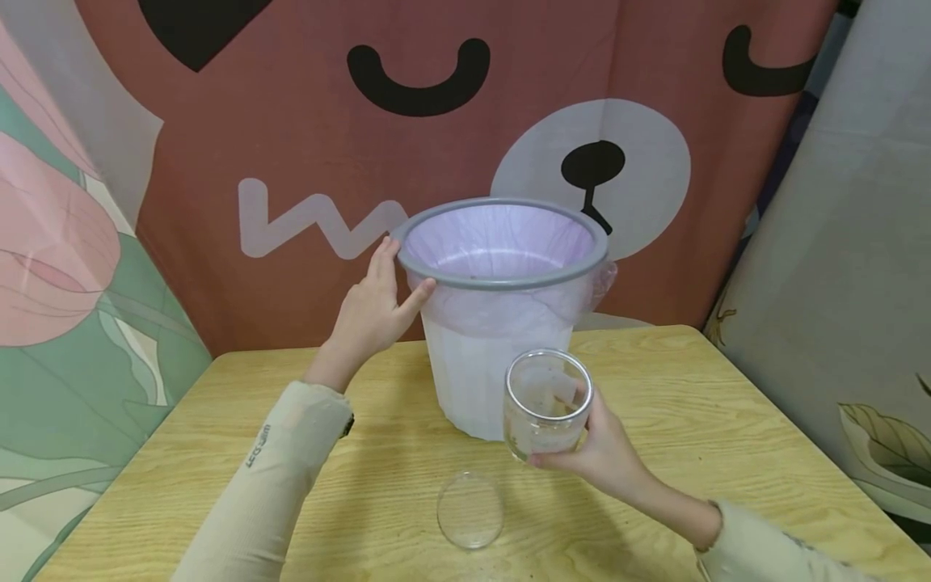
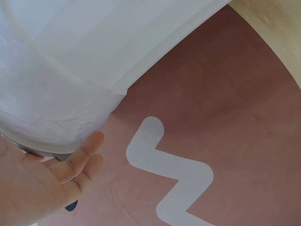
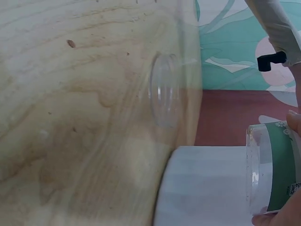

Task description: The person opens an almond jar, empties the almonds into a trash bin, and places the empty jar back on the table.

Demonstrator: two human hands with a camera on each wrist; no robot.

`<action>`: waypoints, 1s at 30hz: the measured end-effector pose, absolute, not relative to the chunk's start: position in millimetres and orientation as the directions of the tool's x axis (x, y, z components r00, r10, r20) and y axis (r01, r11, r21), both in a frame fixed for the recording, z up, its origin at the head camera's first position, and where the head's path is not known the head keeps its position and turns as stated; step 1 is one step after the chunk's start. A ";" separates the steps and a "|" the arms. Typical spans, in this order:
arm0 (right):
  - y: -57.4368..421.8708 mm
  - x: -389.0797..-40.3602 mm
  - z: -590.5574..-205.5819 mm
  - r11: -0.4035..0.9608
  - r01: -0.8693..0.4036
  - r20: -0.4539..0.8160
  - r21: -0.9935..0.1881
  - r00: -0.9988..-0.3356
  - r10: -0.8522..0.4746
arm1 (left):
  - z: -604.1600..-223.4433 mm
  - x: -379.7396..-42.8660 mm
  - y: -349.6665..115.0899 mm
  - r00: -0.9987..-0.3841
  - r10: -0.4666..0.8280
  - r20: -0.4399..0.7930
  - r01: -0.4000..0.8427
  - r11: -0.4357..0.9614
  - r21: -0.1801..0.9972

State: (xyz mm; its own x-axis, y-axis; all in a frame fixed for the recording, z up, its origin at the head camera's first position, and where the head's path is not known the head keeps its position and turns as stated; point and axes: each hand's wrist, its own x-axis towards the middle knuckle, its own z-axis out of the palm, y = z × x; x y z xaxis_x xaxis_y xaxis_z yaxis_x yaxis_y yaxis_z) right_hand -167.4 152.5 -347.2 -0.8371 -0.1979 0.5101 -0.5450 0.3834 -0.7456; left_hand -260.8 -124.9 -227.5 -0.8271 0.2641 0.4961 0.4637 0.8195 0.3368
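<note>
A white trash bin [image 1: 480, 380] with a grey rim stands on the table, lined with a thin translucent purple bag [image 1: 502, 238]. My left hand [image 1: 374, 303] touches the left side of its rim, fingers extended and thumb near the front. In the left wrist view this hand [image 2: 42, 183] lies along the rim, its fingers spread. My right hand [image 1: 607, 449] grips a clear jar [image 1: 541, 440] in front of the bin, mouth up and tilted towards me. The right wrist view shows a green label [image 3: 281, 165] on the jar. A clear round lid [image 1: 469, 511] lies flat on the table.
The wooden table [image 1: 727, 453] has its back edge near a hanging cloth [image 1: 305, 121] printed with a cartoon face. Leaf-patterned curtains [image 1: 815, 242] hang on the right and floral ones on the left. Bunched bag plastic sticks out at the bin's right side.
</note>
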 end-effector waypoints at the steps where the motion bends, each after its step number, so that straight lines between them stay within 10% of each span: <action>1: 152.2 -167.0 -348.6 0.379 -0.541 0.505 -0.750 -0.840 -0.199 | -227.6 -260.9 -124.8 -0.828 0.264 0.495 0.463 0.820 0.337; 30: 149.1 -164.2 -396.5 0.394 -0.434 0.415 -0.810 -0.899 -0.138 | -229.3 -261.6 -125.3 -0.821 0.267 0.504 0.469 0.818 0.332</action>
State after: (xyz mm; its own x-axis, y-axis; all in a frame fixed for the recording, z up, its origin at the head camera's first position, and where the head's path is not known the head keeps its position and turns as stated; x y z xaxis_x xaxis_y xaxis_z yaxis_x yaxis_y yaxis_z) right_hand -164.2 149.1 -396.5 -0.8992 -0.1379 0.4152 -0.4344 0.3943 -0.8098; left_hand -261.6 -125.3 -229.3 -0.8213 0.2668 0.5043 0.4694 0.8183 0.3317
